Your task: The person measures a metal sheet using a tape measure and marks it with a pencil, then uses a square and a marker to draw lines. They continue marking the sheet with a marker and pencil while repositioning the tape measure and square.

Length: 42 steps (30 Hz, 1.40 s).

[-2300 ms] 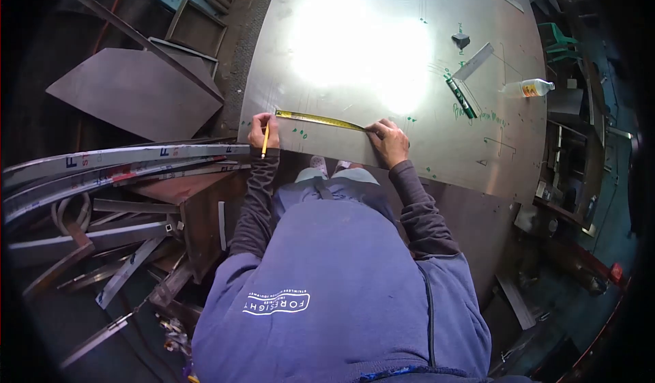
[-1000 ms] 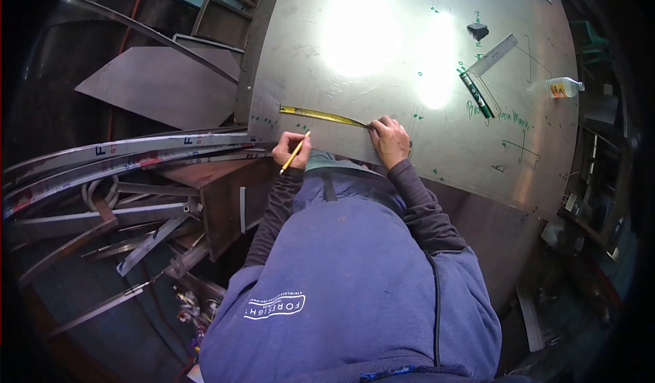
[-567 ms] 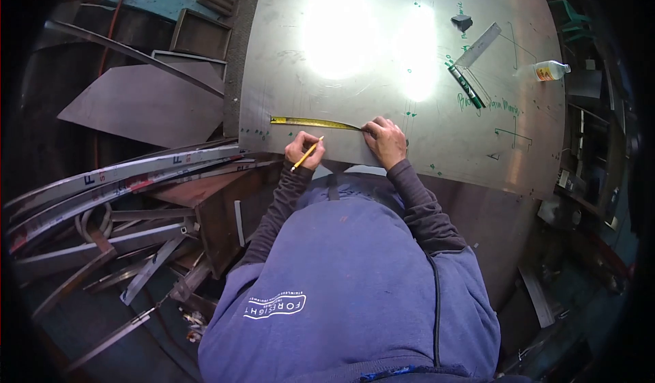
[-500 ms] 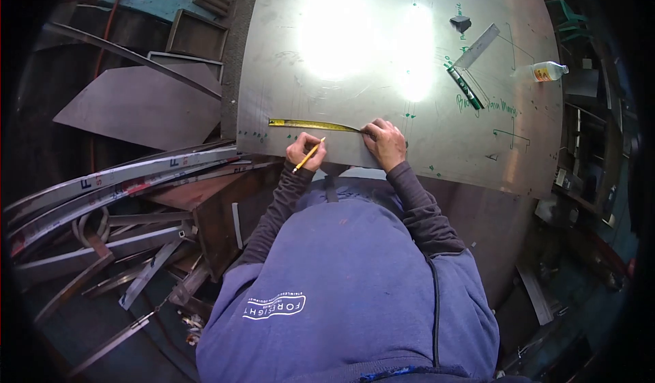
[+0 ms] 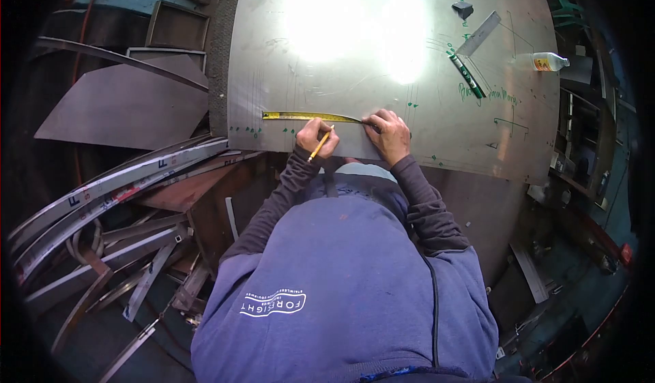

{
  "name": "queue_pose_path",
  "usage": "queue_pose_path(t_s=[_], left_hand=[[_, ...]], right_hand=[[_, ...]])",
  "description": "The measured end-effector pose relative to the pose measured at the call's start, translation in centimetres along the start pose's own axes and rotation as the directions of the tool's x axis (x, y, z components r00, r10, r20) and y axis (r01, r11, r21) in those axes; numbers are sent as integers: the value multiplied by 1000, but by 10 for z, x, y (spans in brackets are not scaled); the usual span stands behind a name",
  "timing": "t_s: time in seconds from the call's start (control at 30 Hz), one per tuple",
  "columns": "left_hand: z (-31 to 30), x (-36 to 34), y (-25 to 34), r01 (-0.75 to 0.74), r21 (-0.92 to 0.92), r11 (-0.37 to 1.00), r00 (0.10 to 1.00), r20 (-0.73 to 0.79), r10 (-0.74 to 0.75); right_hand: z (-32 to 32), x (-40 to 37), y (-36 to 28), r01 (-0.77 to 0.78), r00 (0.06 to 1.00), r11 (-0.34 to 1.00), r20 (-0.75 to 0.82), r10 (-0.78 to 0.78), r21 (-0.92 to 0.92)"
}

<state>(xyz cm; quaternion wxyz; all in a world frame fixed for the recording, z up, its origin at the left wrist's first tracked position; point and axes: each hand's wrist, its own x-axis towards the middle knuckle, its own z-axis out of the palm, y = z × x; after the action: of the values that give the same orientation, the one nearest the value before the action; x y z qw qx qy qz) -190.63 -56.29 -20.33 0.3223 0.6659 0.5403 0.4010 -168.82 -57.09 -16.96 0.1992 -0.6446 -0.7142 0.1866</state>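
Observation:
My left hand (image 5: 317, 138) is closed around a yellow pencil (image 5: 319, 145), its fingertips at the lower edge of a tape measure's yellow blade (image 5: 286, 115). The blade lies along the near part of a large metal sheet (image 5: 252, 76), its end towards the left side. My right hand (image 5: 387, 136) grips the tape measure at the other end of the blade; the case is mostly hidden under the fingers. Small green marks and thin lines show on the sheet around both hands.
On the sheet's right side lie a green marker (image 5: 467, 77), a grey metal strip (image 5: 479, 34), a small dark block (image 5: 462, 9) and a clear bottle (image 5: 550, 62) on its side. Metal strips (image 5: 116, 182) and offcuts crowd the left. A green chair (image 5: 565, 6) stands far right.
My left hand with the pencil has moved right along the tape, closer to my right hand. The right hand keeps its grip on the tape measure. The view has shifted slightly.

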Motion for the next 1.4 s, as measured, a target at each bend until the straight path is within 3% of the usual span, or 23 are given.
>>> queue_pose_path(t_s=[0.13,0.2,0.37,0.43,0.67,0.7,0.77,0.87,1.0,1.1,1.17,1.3,1.4], left_hand=[[-3,1,1,3,-8,1000,1000,-16,-3],[-7,7,7,-258,46,965,964,-46,260],[3,7,6,-209,66,976,978,-12,211],[5,4,3,-110,68,992,994,8,109],[3,2,1,-70,82,994,997,25,69],[3,3,0,-71,84,994,997,22,70],[4,4,-3,-213,86,973,977,-5,215],[3,0,-3,-156,55,986,988,16,155],[4,0,-6,-220,61,974,975,-4,221],[-1,0,2,-150,81,985,989,12,149],[-6,2,11,182,-56,982,979,101,-175],[-30,0,4,277,-264,924,952,-53,-301],[-51,-3,-7,183,-213,960,951,-208,-227]], right_hand=[[0,-1,0,2,1000,1000,-12,-2,27],[-1,0,0,5,1000,1000,0,-5,-3],[0,0,1,18,1000,1000,7,-18,-1],[1,-2,3,20,1000,1000,11,-20,-15],[5,-2,4,38,999,999,1,-38,2],[5,-2,5,39,999,999,-2,-39,-1],[5,-2,6,42,999,999,1,-42,-3],[4,-2,5,42,999,999,6,-42,-2],[5,-3,6,38,999,999,3,-38,3],[5,-3,6,35,999,999,0,-35,4],[5,-3,6,31,1000,1000,4,-31,2],[6,-3,7,28,1000,1000,3,-28,-12],[6,-3,6,22,1000,1000,5,-22,-12]])
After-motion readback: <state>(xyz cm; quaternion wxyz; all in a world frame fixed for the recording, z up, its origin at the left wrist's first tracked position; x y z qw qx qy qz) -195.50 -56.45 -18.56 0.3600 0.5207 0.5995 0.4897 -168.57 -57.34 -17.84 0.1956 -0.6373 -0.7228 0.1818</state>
